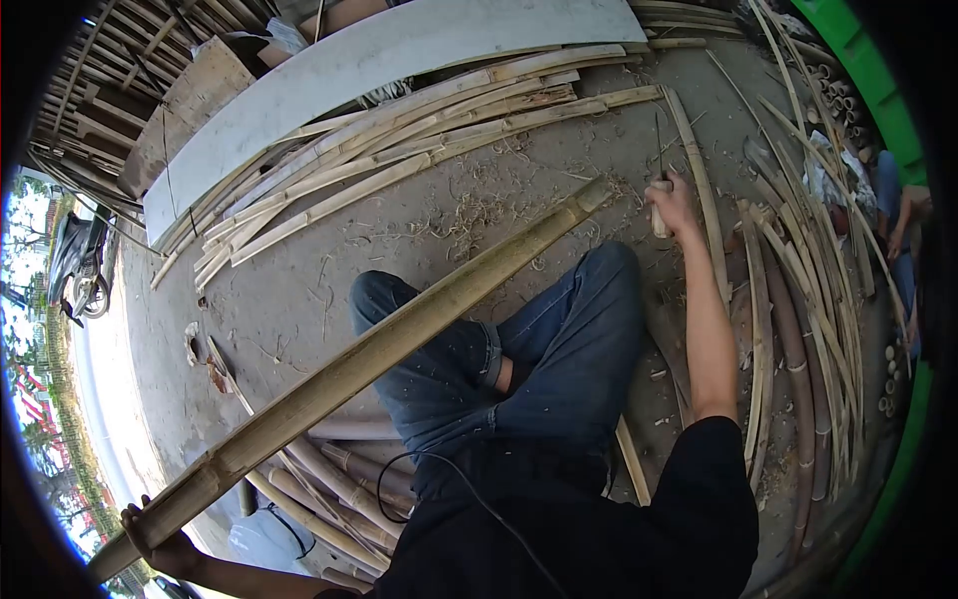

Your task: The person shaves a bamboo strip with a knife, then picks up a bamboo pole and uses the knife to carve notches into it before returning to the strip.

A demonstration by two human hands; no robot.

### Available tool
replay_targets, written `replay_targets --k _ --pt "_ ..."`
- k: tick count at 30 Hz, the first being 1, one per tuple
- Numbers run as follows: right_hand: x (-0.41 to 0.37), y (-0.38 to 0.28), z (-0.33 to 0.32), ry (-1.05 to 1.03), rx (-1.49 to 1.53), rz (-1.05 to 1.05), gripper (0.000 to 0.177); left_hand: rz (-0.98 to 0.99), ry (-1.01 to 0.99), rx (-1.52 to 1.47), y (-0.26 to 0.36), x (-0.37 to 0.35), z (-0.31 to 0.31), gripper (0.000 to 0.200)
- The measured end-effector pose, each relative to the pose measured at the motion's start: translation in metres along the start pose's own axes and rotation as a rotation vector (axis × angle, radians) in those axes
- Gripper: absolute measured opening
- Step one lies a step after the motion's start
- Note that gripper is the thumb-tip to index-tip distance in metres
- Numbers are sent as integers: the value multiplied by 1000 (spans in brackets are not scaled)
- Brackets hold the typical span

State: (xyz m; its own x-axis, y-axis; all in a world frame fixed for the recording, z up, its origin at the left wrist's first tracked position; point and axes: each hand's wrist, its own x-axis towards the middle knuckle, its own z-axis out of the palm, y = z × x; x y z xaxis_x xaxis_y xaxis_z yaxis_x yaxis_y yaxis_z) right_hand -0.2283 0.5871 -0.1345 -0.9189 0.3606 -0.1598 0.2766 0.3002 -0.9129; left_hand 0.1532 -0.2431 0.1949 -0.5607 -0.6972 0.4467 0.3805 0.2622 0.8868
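A long split bamboo piece [369, 349], its hollow side up, runs from the lower left across my lap to the upper middle. My left hand [160, 539] is wrapped round its lower-left end. At the right, my right hand [675, 207] is closed round the light handle of a knife [659, 145], whose thin dark blade points away from me. The knife is apart from the bamboo's far end. Thin shavings [469, 215] lie on the ground beyond my knees.
Bamboo strips [419, 150] lie beside a long pale board [329, 75] ahead. More strips [813, 290] and poles [793, 369] are at the right, with others [339, 479] at my left. Another person's arm [908, 215] shows at the far right. A motorbike [85, 260] stands far left.
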Motion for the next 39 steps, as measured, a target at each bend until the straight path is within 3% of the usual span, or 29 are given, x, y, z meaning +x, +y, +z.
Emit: replay_targets --k 1,2,4,6,8,9,11,13,15,16,17,18,20,22,23,25,26,27,29,31,33,35,36,39 --pt "-11 -7 -3 -105 -129 -98 31 103 142 95 -2 -3 3 36" --pt "-19 -11 0 -119 -128 -100 31 112 64 107 -4 -2 -2 36" --pt "-43 -21 9 -208 -101 -132 36 -7 258 -22 -2 0 27 36" --pt "-74 -51 22 -154 -158 -102 40 2 301 -30 -9 0 35 36" --pt "-89 -55 27 -171 -519 -473 47 241 -108 98 -25 12 -5 37" --pt "-103 -76 29 -158 -515 -465 47 169 -25 26 -17 8 7 38" --pt "-125 -127 26 -295 -659 -206 56 165 193 19 -2 -2 39 39" --pt "-79 -73 21 -226 -753 -171 55 208 377 115 18 -19 80 40" --pt "-65 -35 15 -162 -856 -128 53 366 38 109 5 6 -17 37" --pt "-64 -30 15 -139 -796 -121 51 435 -178 103 12 7 9 37" --pt "-55 -28 17 -107 -731 -124 49 200 349 42 15 -7 33 39" --pt "-65 -28 30 -46 -640 -227 50 203 359 31 3 -3 17 39" --pt "-102 -54 47 -82 -531 -252 52 305 -40 118 -5 6 -31 39" --pt "-120 -67 42 -182 -628 -267 54 317 -27 99 -1 8 -15 38" --pt "-125 -69 41 -285 -730 -288 56 298 89 82 3 13 -4 38" --pt "-95 -41 22 -214 -950 -85 60 321 288 199 17 -14 75 40" --pt "-67 -7 9 -79 -895 -60 63 262 459 73 29 -20 124 40" --pt "-43 24 -4 47 -836 -35 66 254 384 43 26 -14 118 39" --pt "-3 60 -32 77 -832 0 71 165 215 -50 15 8 100 37" --pt "-10 21 -43 256 -646 -160 82 20 -3 -155 0 19 109 35" --pt "-68 -75 -34 131 -111 -348 85 -105 -225 -237 -27 26 144 35" --pt "-121 -150 -16 -126 -214 -828 83 -236 -334 -297 -47 24 201 35" --pt "-139 -172 -1 -123 -340 -986 80 -304 -343 -321 -54 18 236 34" --pt "-156 -181 36 -130 -479 -960 74 -445 -485 -422 -77 20 329 37"
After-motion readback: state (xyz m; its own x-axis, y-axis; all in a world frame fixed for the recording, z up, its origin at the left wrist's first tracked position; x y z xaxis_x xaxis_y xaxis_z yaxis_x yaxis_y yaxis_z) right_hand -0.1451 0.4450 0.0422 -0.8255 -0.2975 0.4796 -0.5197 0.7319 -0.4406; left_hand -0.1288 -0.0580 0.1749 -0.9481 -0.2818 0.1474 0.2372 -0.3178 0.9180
